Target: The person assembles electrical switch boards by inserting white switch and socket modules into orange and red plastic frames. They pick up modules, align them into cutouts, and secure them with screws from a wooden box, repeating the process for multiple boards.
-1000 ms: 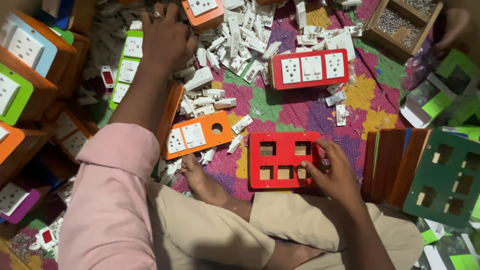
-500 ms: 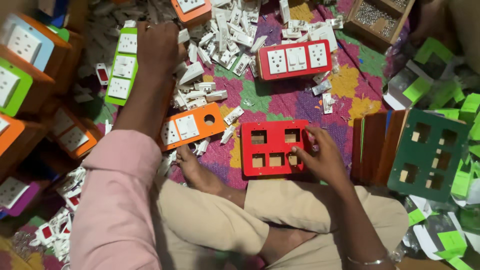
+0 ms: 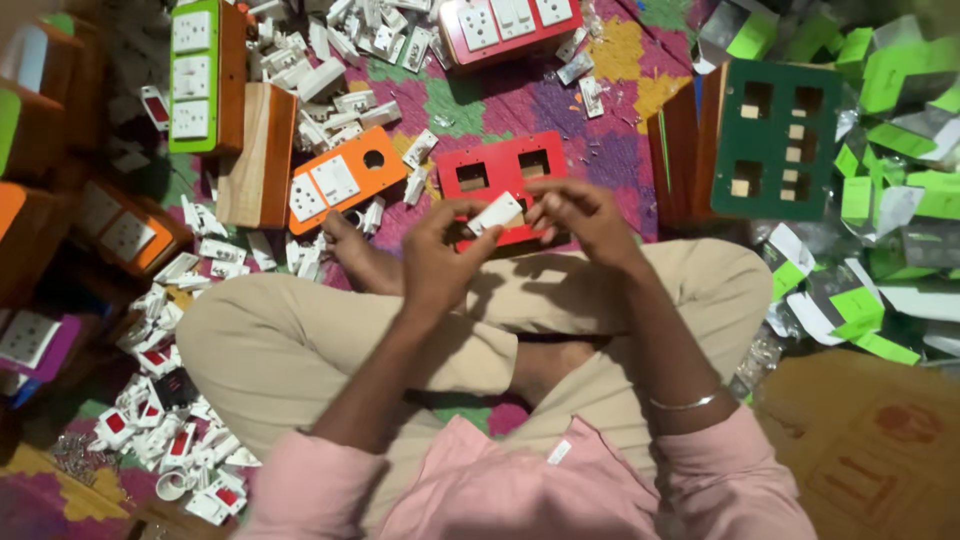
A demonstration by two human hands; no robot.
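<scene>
head view: white switch [image 3: 497, 213] half-hidden by fingers [image 3: 470, 240]

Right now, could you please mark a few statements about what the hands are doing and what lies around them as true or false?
1. Both hands hold a small white switch part between them. True: the left hand and the right hand meet on the white switch part.
2. The red plate with cut-outs is filled with switches. False: the red plate has empty openings.
3. An orange plate lies left of the red plate. True: the orange plate carries white fittings and a round hole.
4. The green panel stands on the left side. False: the dark green panel is on the right.
5. The right wrist is bare. False: it wears a thin bangle.
</scene>
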